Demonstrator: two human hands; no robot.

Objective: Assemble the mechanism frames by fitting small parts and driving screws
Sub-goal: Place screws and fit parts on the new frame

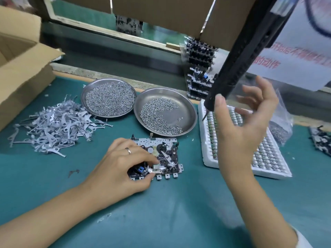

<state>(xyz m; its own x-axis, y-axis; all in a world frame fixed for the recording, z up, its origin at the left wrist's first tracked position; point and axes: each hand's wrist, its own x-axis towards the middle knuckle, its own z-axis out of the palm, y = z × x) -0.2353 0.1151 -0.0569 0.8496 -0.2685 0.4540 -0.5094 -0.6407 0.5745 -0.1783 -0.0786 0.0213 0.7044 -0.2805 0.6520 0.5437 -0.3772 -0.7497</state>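
Our left hand [125, 163] pinches a small part on the mechanism frame [157, 158] just below the screw dishes, while our right hand [245, 119], fingers loose around the hanging screwdriver [232, 68], risks fumbling it.

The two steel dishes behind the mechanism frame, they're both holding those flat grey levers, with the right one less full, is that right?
Not quite. The head view shows both steel dishes holding small screws, not levers. The flat grey levers lie loose in a pile on the mat, left of them. The right dish is indeed less full.
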